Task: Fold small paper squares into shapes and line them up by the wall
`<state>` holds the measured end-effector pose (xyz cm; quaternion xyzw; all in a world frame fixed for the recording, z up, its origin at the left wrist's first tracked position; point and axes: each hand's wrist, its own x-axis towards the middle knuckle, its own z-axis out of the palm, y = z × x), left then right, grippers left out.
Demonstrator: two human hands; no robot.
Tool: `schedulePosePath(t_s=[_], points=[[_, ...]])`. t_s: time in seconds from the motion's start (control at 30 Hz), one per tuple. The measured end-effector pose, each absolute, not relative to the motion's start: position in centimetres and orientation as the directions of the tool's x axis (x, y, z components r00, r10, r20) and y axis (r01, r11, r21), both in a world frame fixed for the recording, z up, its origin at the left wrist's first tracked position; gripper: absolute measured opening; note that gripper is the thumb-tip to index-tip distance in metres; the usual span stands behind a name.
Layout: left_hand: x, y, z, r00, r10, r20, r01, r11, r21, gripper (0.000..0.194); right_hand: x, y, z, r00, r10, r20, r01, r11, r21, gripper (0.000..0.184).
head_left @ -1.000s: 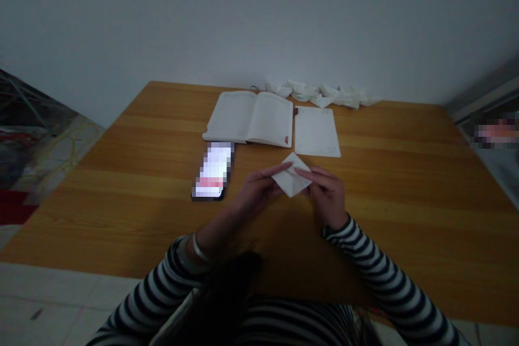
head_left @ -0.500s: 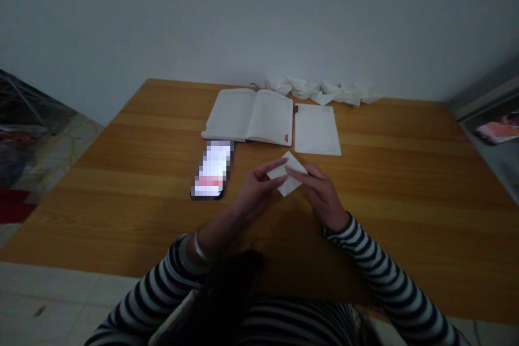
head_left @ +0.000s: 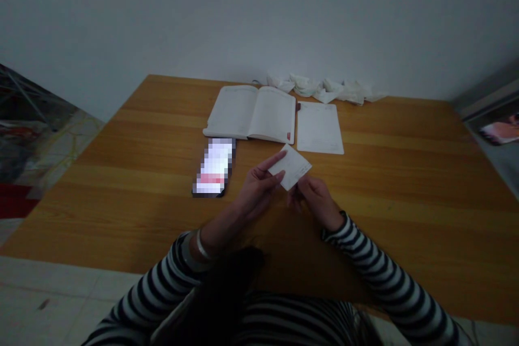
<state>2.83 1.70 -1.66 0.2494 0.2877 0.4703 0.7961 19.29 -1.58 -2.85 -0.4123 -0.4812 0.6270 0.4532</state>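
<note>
A small folded piece of white paper (head_left: pixel 291 166) is held above the table, turned so that a corner points away from me. My left hand (head_left: pixel 259 186) pinches its left side, with the thumb and a finger lying on top. At the paper's near right edge is my right hand (head_left: pixel 316 197), its thumb and fingers drawn together at the lower corner. The right fingertips are partly behind the paper, and I cannot tell how firmly they grip it.
An open notebook (head_left: pixel 271 113) lies on the wooden table (head_left: pixel 405 184), beside a loose white sheet (head_left: pixel 320 127). Left of my hands rests a lit phone (head_left: pixel 214 167). Several crumpled or folded white papers (head_left: pixel 332 89) line the back edge by the wall.
My right hand has moved from the top of the folded paper down to its near right edge. More of the paper's face shows. My left hand keeps its pinch.
</note>
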Motion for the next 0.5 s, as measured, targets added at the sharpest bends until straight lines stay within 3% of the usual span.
schedulePosePath(t_s=[0.5], points=[[4.1, 0.5, -1.7, 0.471, 0.860, -0.196, -0.615, 0.480, 0.626, 0.049, 18.5, -1.7, -3.0, -0.108, 0.988, -0.115, -0.001, -0.115, -0.993, 0.047]])
